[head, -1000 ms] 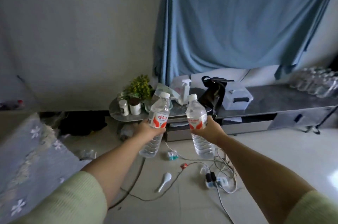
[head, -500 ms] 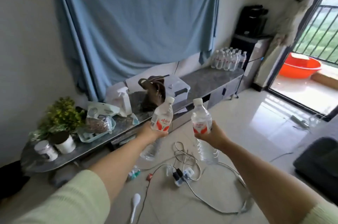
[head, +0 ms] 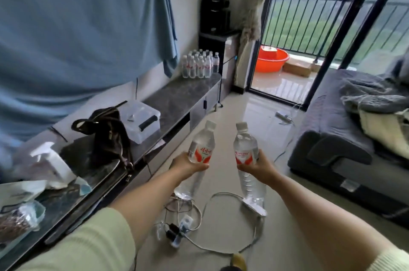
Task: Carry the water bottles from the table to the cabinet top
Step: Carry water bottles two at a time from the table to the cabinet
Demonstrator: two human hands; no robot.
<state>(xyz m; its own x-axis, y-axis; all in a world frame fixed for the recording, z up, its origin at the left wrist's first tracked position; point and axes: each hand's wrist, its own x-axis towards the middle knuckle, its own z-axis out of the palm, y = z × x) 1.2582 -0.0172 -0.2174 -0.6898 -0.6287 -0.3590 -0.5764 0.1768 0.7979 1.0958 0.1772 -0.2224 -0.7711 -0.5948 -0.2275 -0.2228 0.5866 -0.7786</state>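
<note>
Short of the bottle cluster at the cabinet top's far end, now swung into view ahead, we've got left hand gripping one water bottle, right hand gripping the other bottle, so drop-off looks next.

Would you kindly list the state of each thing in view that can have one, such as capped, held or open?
Left hand: grips the left bottle.
Right hand: grips the right bottle.
Left bottle: capped, held tilted.
Right bottle: capped, held tilted.
Bottle group: upright on the cabinet top.
Storage box: lid on.
Balcony door: open.
</note>
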